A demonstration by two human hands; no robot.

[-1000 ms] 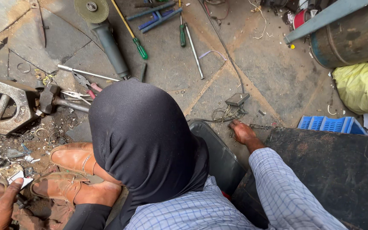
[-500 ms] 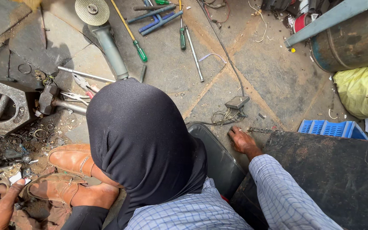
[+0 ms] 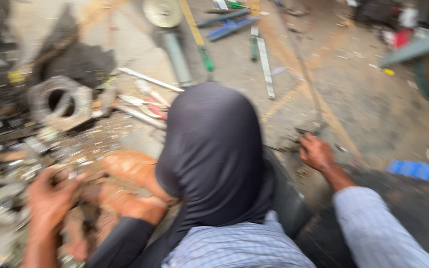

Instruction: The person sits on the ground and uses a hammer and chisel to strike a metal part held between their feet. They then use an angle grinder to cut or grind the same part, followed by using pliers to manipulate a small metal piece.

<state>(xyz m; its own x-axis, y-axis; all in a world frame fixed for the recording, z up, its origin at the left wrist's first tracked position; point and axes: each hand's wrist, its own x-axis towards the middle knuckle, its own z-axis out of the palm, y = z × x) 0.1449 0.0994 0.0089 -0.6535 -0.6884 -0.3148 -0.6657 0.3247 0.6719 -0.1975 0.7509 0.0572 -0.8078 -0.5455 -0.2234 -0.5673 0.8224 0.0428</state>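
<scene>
Workshop floor seen from above, blurred. Left hand [image 3: 49, 198] is curled into scattered small metal parts [image 3: 21, 164] below the large hexagonal nut [image 3: 60, 101]; what it grips cannot be told. Right hand [image 3: 316, 151], far right of the nut, is pressed on the floor, seemingly for support, near wire debris [image 3: 301, 134].

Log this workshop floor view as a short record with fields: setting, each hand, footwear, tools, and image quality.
setting: paved floor strewn with tools
left hand: among small metal parts, grip unclear through blur
right hand: resting on the floor beside a dark mat
footwear: brown shoes
tools: angle grinder, green-handled screwdriver, heavy metal ring
image quality: motion-blurred
</scene>
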